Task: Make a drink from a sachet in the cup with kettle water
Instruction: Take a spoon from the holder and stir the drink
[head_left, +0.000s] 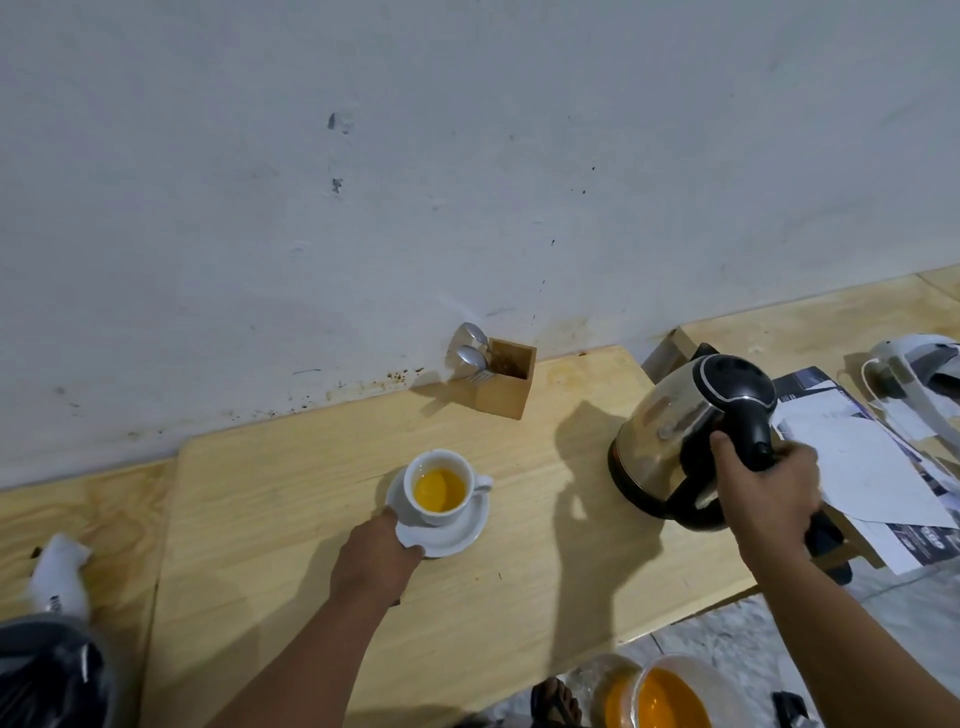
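Observation:
A white cup (435, 512) holding orange liquid stands on a white saucer (457, 535) near the middle of the wooden table (291, 499). My left hand (376, 561) grips the saucer's near-left rim. To the right, a steel kettle (670, 441) with a black lid and handle is tilted slightly, its base at or just above the table. My right hand (763, 493) is closed around the kettle's black handle. No sachet shows on the table.
A wooden holder (506, 382) with spoons stands against the wall behind the cup. Papers (862, 467) and a white appliance (914, 374) lie at the right. A white crumpled wrapper (60, 574) sits far left. Below the table edge is a bowl of orange liquid (665, 701).

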